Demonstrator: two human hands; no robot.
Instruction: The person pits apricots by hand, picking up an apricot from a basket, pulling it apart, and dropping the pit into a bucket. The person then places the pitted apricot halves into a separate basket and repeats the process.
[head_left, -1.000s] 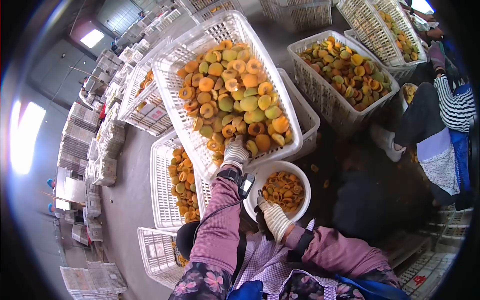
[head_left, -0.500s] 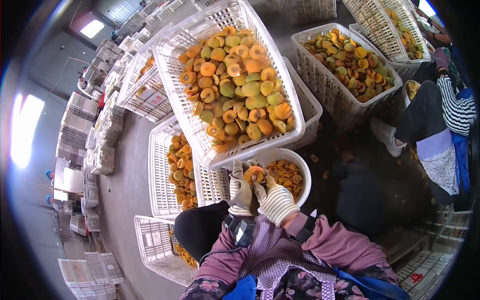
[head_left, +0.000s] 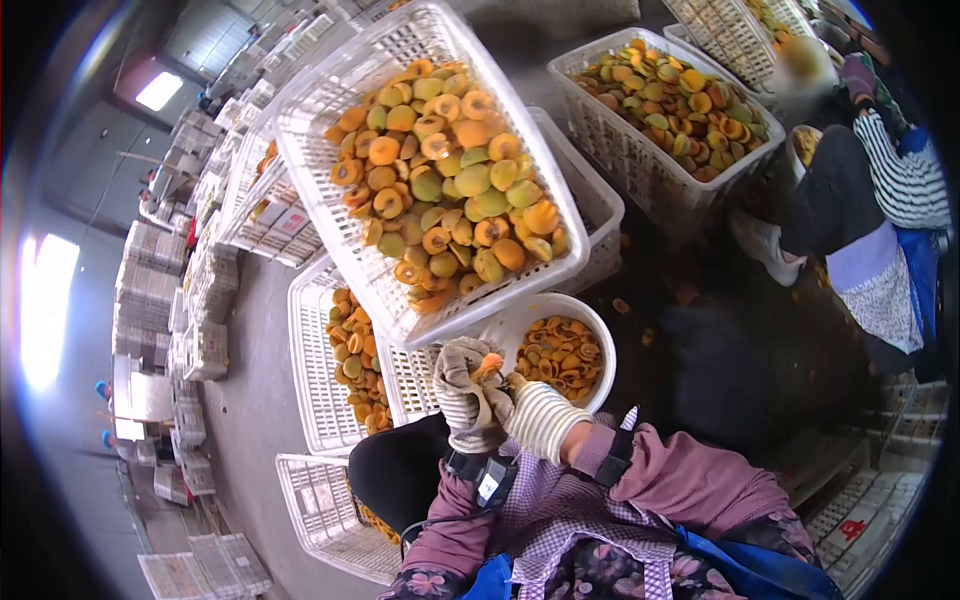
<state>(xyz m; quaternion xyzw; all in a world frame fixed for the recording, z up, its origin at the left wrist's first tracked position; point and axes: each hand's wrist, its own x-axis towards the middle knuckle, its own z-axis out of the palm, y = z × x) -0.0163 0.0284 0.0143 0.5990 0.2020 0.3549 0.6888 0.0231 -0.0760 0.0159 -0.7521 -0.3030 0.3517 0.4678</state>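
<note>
Left hand (head_left: 462, 392) and right hand (head_left: 538, 418) both curl tight on one apricot (head_left: 488, 366) over the white bucket (head_left: 520, 318); seemingly mid-split; next needs a clean twist apart.

The fruit (head_left: 488, 366) was mostly hidden between the left hand (head_left: 462, 395) and right hand (head_left: 535, 415), which also covered the bowl's (head_left: 556, 299) near rim. A seated co-worker (head_left: 880, 190) at the right was cut off by the picture's edge.
</note>
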